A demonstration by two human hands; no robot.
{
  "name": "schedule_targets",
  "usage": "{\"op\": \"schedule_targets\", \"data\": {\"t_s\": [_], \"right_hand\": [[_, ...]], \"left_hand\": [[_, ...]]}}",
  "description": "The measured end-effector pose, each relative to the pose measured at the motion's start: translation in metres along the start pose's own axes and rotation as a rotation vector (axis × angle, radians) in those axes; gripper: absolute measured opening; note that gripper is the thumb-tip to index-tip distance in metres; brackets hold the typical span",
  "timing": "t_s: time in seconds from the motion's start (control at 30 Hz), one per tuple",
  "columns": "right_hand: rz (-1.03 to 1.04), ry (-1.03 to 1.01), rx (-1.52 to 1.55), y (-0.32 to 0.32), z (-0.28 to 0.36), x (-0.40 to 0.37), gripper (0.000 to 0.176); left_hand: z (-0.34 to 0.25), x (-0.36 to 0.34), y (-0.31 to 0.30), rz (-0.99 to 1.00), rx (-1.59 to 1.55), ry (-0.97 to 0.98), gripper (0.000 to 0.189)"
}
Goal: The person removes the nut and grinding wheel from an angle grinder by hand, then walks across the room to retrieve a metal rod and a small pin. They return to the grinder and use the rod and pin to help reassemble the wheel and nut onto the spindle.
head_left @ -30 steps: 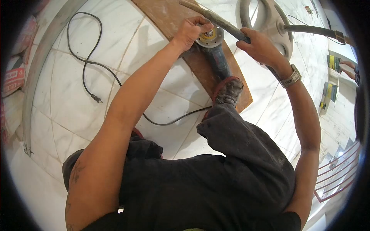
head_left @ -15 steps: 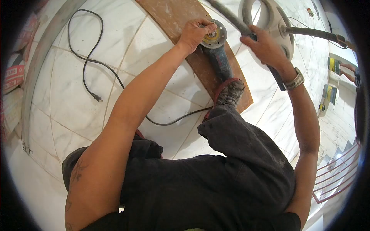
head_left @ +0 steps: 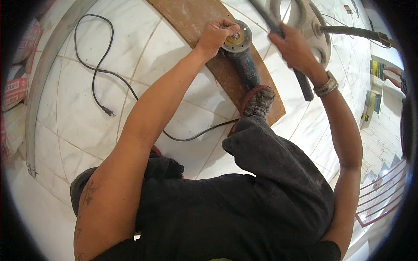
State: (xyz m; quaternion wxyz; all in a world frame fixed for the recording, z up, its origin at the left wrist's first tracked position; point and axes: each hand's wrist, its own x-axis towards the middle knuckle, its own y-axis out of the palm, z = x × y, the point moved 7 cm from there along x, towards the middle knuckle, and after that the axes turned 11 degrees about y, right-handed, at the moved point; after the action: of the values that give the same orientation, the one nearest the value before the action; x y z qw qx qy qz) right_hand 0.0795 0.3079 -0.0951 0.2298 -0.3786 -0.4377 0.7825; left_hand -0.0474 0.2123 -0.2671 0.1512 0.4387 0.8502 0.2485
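The brown board (head_left: 191, 17) is lying slantwise on the marble floor (head_left: 87, 113). Bare tiles are lying open to its left, with only the black cord (head_left: 93, 74) crossing them. Past the board's right edge, a pale round piece (head_left: 320, 35) is crowding the floor. The angle grinder (head_left: 246, 67) is lying along that edge, its body pointing toward the near corner, where your shoe (head_left: 257, 102) is resting on its tail. Your left hand (head_left: 213, 37) is gripping the head, fingers curling over the gold-centred disc (head_left: 237, 37). Your right hand (head_left: 296, 50), blurred, is holding a dark bar (head_left: 302, 85) in a closed fist just right of the grinder.
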Motion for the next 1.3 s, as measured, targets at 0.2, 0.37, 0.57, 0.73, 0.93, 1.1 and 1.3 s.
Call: {"op": "schedule_targets", "data": {"t_s": [0.2,0.37,0.57,0.73,0.93,1.1,1.3], "right_hand": [[0.153,0.015,-0.033,-0.007,0.016,-0.008,0.040],[0.187,0.035,-0.077,0.008,0.002,-0.006,0.040],[0.022,-0.063,-0.003,-0.004,-0.005,0.009,0.039],[0.043,-0.167,-0.231,0.007,0.002,0.004,0.036],[-0.086,-0.020,-0.033,-0.020,0.013,-0.002,0.033],[0.087,-0.222,-0.282,0.014,-0.007,0.006,0.035],[-0.057,-0.028,-0.079,-0.018,0.006,0.006,0.035]], "left_hand": [[0.000,0.003,-0.001,-0.011,-0.005,0.023,0.011],[-0.002,0.003,0.001,0.017,-0.007,-0.002,0.010],[0.001,0.000,-0.003,0.022,0.000,0.010,0.012],[-0.004,0.003,-0.001,0.052,0.041,0.046,0.012],[-0.002,0.003,-0.001,0.031,-0.024,0.010,0.011],[-0.006,0.003,0.000,0.021,-0.004,0.019,0.010],[-0.002,-0.002,0.001,0.058,-0.012,-0.055,0.013]]}}
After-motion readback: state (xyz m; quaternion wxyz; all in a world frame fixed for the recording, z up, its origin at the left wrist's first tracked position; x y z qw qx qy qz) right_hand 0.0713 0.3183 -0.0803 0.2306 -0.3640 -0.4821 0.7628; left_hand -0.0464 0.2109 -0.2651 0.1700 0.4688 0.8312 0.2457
